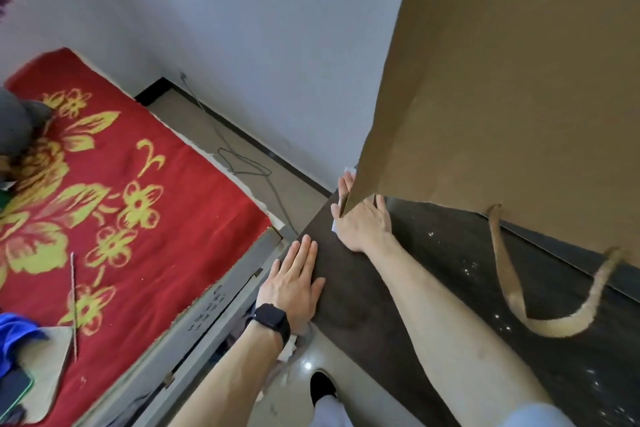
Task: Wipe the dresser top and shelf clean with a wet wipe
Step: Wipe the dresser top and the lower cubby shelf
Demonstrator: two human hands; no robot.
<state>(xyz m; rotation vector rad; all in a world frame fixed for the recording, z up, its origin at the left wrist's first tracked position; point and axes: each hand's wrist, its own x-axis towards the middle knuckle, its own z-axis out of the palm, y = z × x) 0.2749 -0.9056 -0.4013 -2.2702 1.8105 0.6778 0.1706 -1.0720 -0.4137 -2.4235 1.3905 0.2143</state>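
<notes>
The dresser top (pixel 408 291) is a dark brown wood-grain surface running from the lower right toward the far corner. My right hand (pixel 363 222) presses flat on its far left corner with a white wet wipe (pixel 334 226) under the palm; only small white edges of the wipe show. The lower corner of a large brown board (pixel 502 87) hides the fingertips. My left hand (pixel 294 284), with a black watch on the wrist, lies flat and empty on the dresser's left edge. White specks dot the top toward the right.
The brown board leans over the back of the dresser, with a torn brown strip (pixel 512 288) curling down onto the top. A bed with a red flowered blanket (pixel 114 204) stands to the left. A grey cable (pixel 242 163) lies on the floor by the wall.
</notes>
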